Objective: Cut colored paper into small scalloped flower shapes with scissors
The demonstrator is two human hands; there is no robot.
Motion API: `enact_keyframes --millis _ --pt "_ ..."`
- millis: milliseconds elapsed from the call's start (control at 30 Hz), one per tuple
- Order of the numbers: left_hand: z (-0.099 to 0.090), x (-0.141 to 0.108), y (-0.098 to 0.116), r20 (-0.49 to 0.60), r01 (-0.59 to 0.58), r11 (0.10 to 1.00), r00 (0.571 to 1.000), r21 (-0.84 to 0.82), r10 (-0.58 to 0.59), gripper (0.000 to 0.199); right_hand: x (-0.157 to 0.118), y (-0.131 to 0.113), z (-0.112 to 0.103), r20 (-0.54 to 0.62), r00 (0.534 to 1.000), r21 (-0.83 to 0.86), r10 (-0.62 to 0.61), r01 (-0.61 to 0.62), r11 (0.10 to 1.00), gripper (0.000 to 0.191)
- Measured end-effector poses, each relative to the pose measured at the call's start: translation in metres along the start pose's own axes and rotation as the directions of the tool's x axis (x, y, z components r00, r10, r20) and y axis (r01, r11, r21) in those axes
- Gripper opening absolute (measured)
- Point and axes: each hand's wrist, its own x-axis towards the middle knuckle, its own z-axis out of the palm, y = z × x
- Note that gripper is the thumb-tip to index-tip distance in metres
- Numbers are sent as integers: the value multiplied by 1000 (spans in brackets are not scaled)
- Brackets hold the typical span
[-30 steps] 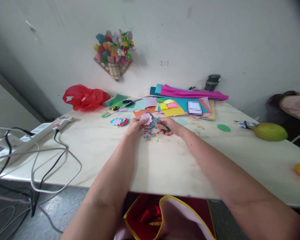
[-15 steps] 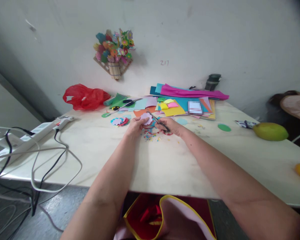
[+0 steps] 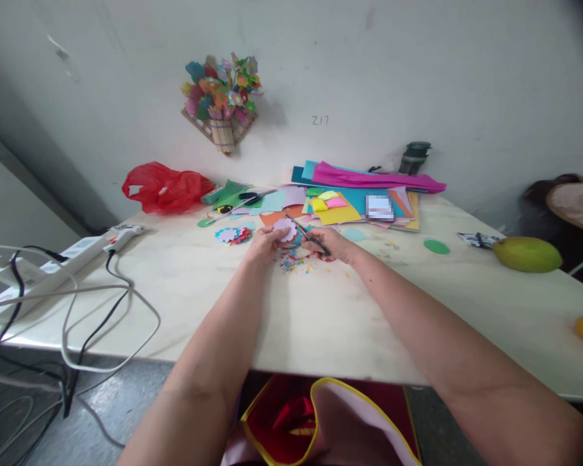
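My left hand [image 3: 265,244] pinches a lilac paper flower [image 3: 285,229] with a scalloped edge. In my right hand [image 3: 328,243] is a pair of scissors [image 3: 298,226], its blades pointing up and left along the flower's right edge. Whether the blades touch the paper I cannot tell. Small coloured paper scraps [image 3: 291,264] are scattered on the table below both hands. To the left of my left hand lies a pile of cut paper flowers [image 3: 232,235] in lilac, blue and red.
Behind my hands are sheets of coloured paper [image 3: 344,210] and a second pair of scissors [image 3: 250,197]. A red plastic bag [image 3: 168,188] sits at the back left, power strips [image 3: 48,275] with cables at the left. On the right are a green paper circle [image 3: 436,246] and a mango-like fruit [image 3: 527,254].
Almost nothing differs. Both hands keep their hold on the flower and the scissors, in nearly the same place; the view has shifted very slightly.
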Motion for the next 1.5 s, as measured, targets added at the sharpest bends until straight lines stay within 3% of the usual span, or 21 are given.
enact_keyframes --millis 1033,1500 --pt "-1 0 0 -7 14 999 1000 -43 -15 20 0 1 0 -4 999 25 35 -35 999 33" --pt "-3 1 -1 34 23 1000 999 13 -23 17 -2 -4 2 -12 999 4 32 -32 999 28"
